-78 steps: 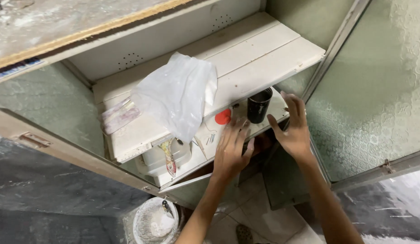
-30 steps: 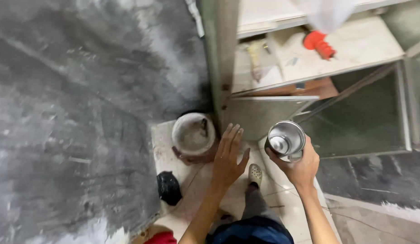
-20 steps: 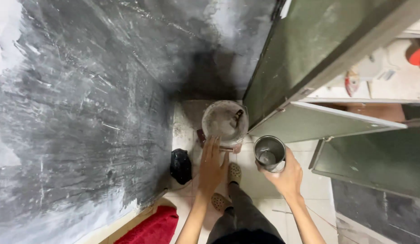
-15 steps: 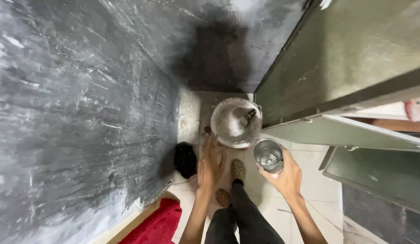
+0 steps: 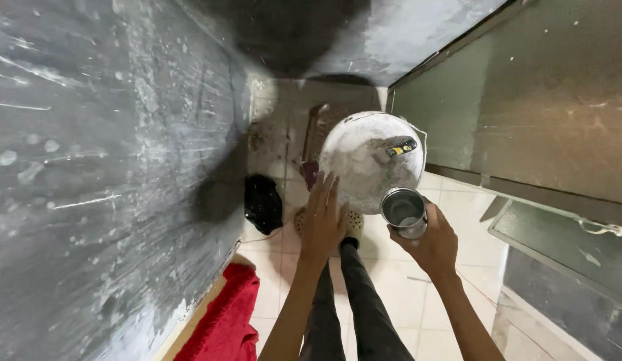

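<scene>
Seen from above, a person stands on a pale tiled floor (image 5: 404, 287) in a narrow passage, both bare arms stretched downward. The right hand (image 5: 428, 244) grasps a small metal cup (image 5: 403, 210) around its lower body, mouth up, with a pale residue visible inside. The cup sits just beside the near rim of a white, paint-crusted bucket (image 5: 364, 167), at about 5 o'clock from the bucket's centre. The left hand (image 5: 322, 224) is released, palm down and fingers spread, its fingertips at the bucket's rim near 7 o'clock; whether they touch it cannot be told. Inside the bucket, toward 1 o'clock, lies a tool with a black and yellow handle (image 5: 399, 146). A dark, crumpled object (image 5: 263, 202) rests on the floor at 9 o'clock from the left hand, against the base of a scuffed grey wall (image 5: 104, 167). A red cloth (image 5: 224, 321) lies at 7 o'clock, along the wall's foot. A green cabinet door (image 5: 532, 100) fills the upper right, toward 2 o'clock. The person's dark trouser legs (image 5: 351, 307) show between the arms.
</scene>
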